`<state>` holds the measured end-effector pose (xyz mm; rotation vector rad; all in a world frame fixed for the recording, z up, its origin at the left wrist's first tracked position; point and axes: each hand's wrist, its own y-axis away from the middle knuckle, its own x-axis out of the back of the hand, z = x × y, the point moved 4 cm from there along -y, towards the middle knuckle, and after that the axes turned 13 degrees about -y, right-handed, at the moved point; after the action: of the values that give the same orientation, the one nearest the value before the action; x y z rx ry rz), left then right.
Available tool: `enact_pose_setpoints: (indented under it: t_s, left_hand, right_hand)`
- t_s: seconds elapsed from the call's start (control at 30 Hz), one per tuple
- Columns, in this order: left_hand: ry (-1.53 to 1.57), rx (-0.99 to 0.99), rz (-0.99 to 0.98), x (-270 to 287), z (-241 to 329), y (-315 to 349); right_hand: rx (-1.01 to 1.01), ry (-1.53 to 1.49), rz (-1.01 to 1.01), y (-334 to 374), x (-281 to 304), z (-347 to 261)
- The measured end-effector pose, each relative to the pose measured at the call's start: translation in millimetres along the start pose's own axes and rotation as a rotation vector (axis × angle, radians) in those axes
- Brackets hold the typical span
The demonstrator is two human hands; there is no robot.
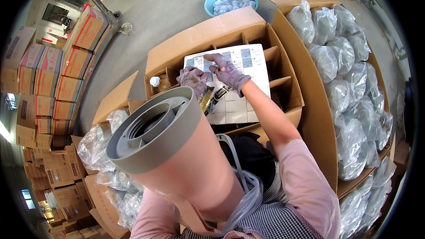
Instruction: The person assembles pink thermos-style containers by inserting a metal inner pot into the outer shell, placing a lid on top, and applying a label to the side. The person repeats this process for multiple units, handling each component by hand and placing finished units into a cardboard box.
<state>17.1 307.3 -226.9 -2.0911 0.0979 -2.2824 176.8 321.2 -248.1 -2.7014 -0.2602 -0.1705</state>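
Note:
A white sheet with blue-grey labels [237, 102] lies across an open divided carton [203, 31]. My left hand [193, 79], in a purple-grey glove, is bent over the sheet's left side, its fingers curled. Beside it, my right hand [228, 71], gloved alike, rests over the sheet with fingers drawn together; what lies between the fingers of either hand is too small to make out. A large pink jug-like container [190, 163] with a grey ringed end leans against my body, hiding my left forearm. Below my hands is a gold and black printed strip [214, 99].
In the carton's left compartment stands a white-capped item [155, 81]. A big carton of plastic-bagged items [338, 62] stands at the right, and more bagged items [95, 146] at the left. Beyond are a blue basin [214, 1] and stacked boxes [73, 79] on a trolley.

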Motion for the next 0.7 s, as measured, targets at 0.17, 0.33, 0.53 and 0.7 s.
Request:
enact_pose_setpoints:
  t_s: [0.17,0.33,0.53,0.7]
  left_hand:
    - [0.000,0.037,0.013,-13,-4,1]
    - [-0.117,-0.308,0.338,24,52,18]
    - [0.835,0.117,0.165,103,-4,-1]
    - [1.447,0.184,0.438,168,-126,82]
  right_hand:
    - [-0.231,0.658,-0.263,18,20,-41]
    - [-0.192,0.779,-0.268,47,16,-22]
    - [-0.294,0.591,-0.292,47,22,-29]
    - [-0.095,-0.409,-0.123,19,48,-227]
